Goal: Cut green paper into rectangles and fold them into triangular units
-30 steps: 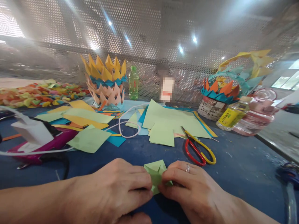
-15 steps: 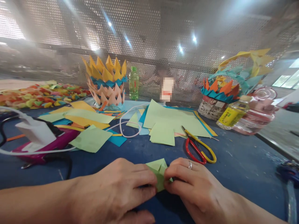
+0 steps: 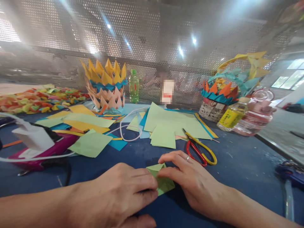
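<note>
A small folded piece of light green paper [image 3: 166, 184] lies on the blue table between my hands. My left hand [image 3: 123, 193] holds its left side, fingers pressed together on the edge. My right hand [image 3: 187, 177], with a ring on one finger, has its fingers apart. One fingertip touches the top face of the paper and another is at its upper corner. Beyond my right hand lie scissors [image 3: 201, 150] with one red and one yellow handle. Flat green sheets [image 3: 175, 122] are stacked behind the folded piece.
At the left is a magenta power strip [image 3: 57, 145] with a white plug and cables. Paper crown shapes [image 3: 106, 88], a green bottle [image 3: 134, 87] and a yellow-labelled bottle [image 3: 231, 117] stand behind. A blue tool [image 3: 292, 174] lies at right.
My right hand has loosened from the paper's right side; its fingers have spread and moved up and left over the paper. My left hand stays on the left side. The view has shifted slightly.
</note>
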`<action>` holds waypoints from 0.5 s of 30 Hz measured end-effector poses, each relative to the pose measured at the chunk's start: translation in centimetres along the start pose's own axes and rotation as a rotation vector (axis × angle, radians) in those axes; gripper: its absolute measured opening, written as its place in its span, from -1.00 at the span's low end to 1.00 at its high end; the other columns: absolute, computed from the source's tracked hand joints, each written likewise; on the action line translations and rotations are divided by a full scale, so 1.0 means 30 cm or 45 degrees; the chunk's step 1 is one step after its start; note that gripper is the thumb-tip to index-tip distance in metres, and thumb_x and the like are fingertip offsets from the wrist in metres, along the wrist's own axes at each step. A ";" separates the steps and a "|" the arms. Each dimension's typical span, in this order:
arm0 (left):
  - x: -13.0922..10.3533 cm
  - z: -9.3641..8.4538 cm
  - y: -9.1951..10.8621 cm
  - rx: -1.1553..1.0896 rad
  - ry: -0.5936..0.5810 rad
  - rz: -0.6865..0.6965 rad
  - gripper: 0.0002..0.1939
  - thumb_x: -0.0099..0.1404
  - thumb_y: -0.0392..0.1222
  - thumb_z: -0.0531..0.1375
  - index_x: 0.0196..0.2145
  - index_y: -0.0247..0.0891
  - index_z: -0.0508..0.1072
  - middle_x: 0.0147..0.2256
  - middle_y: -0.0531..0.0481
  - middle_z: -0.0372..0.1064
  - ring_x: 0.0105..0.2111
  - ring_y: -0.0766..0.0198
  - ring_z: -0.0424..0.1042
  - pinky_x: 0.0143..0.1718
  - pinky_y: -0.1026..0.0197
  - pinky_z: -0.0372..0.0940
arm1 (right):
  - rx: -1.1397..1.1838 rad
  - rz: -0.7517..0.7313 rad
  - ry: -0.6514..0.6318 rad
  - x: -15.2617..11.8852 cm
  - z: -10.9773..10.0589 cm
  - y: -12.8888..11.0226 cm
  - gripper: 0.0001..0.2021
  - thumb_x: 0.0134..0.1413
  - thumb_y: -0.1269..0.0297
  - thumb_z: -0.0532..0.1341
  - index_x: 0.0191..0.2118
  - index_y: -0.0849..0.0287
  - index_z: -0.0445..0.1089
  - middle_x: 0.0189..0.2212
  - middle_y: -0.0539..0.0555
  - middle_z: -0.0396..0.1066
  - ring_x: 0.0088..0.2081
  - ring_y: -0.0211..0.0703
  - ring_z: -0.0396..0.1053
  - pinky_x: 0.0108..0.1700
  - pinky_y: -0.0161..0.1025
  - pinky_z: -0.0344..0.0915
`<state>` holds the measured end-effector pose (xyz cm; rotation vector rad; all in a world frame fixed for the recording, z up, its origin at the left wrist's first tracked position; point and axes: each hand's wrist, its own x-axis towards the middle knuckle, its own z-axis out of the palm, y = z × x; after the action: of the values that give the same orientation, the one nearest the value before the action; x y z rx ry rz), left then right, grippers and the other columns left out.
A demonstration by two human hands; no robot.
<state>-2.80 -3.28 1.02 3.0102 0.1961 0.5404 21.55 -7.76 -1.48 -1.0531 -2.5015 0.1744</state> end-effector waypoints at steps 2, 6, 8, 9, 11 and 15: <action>-0.004 -0.001 0.007 0.010 0.016 0.004 -0.64 0.51 -0.09 -0.05 -0.10 -0.32 0.48 -0.22 -0.12 0.52 -0.27 0.18 0.51 -0.21 0.20 0.43 | -0.001 -0.013 0.068 0.002 0.001 0.002 -0.61 0.09 0.70 -0.01 -0.07 0.21 0.34 0.02 0.19 0.33 0.04 -0.04 0.27 0.09 -0.03 0.30; -0.008 -0.001 0.011 0.016 0.039 0.005 -0.66 0.50 -0.08 -0.03 -0.10 -0.29 0.49 -0.24 -0.11 0.52 -0.28 0.21 0.51 -0.19 0.25 0.42 | 0.032 -0.065 0.152 0.001 0.007 0.018 -0.69 0.15 0.70 -0.01 -0.14 0.22 0.30 -0.08 0.16 0.39 -0.02 -0.10 0.31 0.08 -0.09 0.30; -0.004 0.000 0.007 0.020 0.059 -0.009 -0.64 0.51 -0.08 -0.05 -0.12 -0.28 0.49 -0.25 -0.10 0.53 -0.29 0.22 0.51 -0.20 0.26 0.41 | 0.057 -0.076 0.178 -0.002 0.009 0.026 -0.71 0.14 0.69 0.00 -0.17 0.22 0.30 -0.16 0.14 0.41 -0.08 -0.11 0.31 0.04 -0.10 0.31; -0.002 0.000 0.004 0.025 0.075 -0.005 -0.63 0.52 -0.09 -0.07 -0.13 -0.28 0.50 -0.25 -0.10 0.53 -0.30 0.22 0.51 -0.22 0.26 0.41 | 0.065 -0.072 0.189 -0.003 0.010 0.028 -0.73 0.15 0.68 0.01 -0.18 0.22 0.30 -0.19 0.13 0.41 -0.10 -0.11 0.32 0.01 -0.10 0.32; 0.004 0.001 -0.001 0.047 0.102 0.003 -0.65 0.52 -0.13 -0.05 -0.19 -0.27 0.50 -0.26 -0.07 0.54 -0.33 0.25 0.50 -0.25 0.28 0.40 | 0.070 -0.059 0.204 -0.007 0.012 0.028 -0.77 0.19 0.64 0.03 -0.18 0.22 0.31 -0.23 0.13 0.42 -0.14 -0.11 0.32 -0.03 -0.10 0.33; 0.010 0.001 0.001 0.124 0.136 0.024 -0.80 0.42 -0.17 0.10 -0.27 -0.28 0.48 -0.27 -0.07 0.53 -0.33 0.22 0.50 -0.28 0.26 0.41 | 0.087 -0.055 0.219 -0.006 0.011 0.011 -0.78 0.20 0.62 0.04 -0.15 0.24 0.33 -0.25 0.14 0.42 -0.18 -0.10 0.32 -0.05 -0.09 0.31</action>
<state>-2.52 -3.28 1.11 3.0820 0.2066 0.7141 21.74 -7.65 -1.93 -0.9443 -2.3452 0.1484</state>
